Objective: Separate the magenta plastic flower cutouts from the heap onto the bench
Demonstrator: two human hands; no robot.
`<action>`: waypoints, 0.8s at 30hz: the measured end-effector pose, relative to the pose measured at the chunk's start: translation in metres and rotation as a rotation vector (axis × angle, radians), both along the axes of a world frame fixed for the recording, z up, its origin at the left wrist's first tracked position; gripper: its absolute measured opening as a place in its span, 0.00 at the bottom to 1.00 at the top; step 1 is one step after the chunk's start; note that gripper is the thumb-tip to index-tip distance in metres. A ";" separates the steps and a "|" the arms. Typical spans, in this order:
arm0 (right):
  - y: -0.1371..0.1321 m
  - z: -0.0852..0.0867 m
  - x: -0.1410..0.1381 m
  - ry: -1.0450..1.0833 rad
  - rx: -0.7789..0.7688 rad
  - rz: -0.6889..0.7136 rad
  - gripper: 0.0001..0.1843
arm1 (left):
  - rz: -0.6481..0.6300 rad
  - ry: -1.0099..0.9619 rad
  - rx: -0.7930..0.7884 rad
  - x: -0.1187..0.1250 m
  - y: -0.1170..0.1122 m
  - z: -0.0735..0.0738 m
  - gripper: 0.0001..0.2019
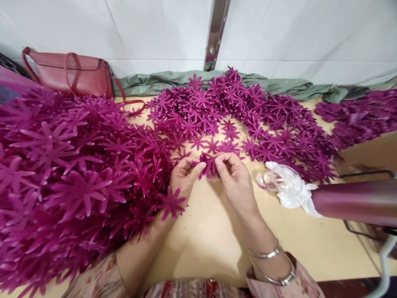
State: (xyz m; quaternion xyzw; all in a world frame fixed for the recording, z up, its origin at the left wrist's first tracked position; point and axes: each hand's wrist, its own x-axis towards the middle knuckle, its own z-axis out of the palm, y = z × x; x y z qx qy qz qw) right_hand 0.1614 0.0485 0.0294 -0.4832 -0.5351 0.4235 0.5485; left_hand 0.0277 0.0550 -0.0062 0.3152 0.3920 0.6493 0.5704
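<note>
Between my two hands is a magenta star-shaped fabric flower piece (208, 164), with several narrow petals. My left hand (185, 176) pinches its left side between thumb and fingers. On the other side, my right hand (233, 176) pinches its petals the same way. Whether it is one layer or more, I cannot tell. A single flower piece (172, 203) rests against my left wrist. Beyond my fingertips, loose flower pieces (212, 145) lie on the table (204, 231). A large heap of the same pieces (77, 186) rises beside my left arm.
More flower pieces (276, 124) are piled at the back and right. A red handbag (74, 72) stands at the back left by a green cloth (149, 82). At right are a clear plastic cup (283, 178), crumpled white tissue (294, 196) and a purple cylinder (356, 201).
</note>
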 end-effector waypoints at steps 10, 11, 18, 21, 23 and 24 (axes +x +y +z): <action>-0.001 -0.001 -0.007 0.168 -0.074 0.090 0.09 | -0.019 0.018 0.090 0.002 -0.002 -0.003 0.16; -0.001 -0.003 -0.007 0.172 -0.078 0.082 0.09 | -0.021 0.019 0.081 0.002 -0.002 -0.003 0.16; 0.007 -0.009 0.007 0.232 0.106 -0.196 0.09 | 0.002 -0.055 -0.011 -0.001 -0.002 -0.001 0.17; 0.003 -0.002 0.007 0.070 0.087 -0.190 0.06 | -0.008 -0.087 -0.018 -0.002 -0.002 0.002 0.19; -0.001 0.001 0.002 -0.008 0.064 -0.165 0.05 | -0.010 -0.103 -0.029 -0.002 -0.002 0.002 0.20; -0.003 0.001 0.000 -0.006 0.052 -0.141 0.05 | -0.010 -0.105 -0.031 -0.001 -0.002 0.002 0.21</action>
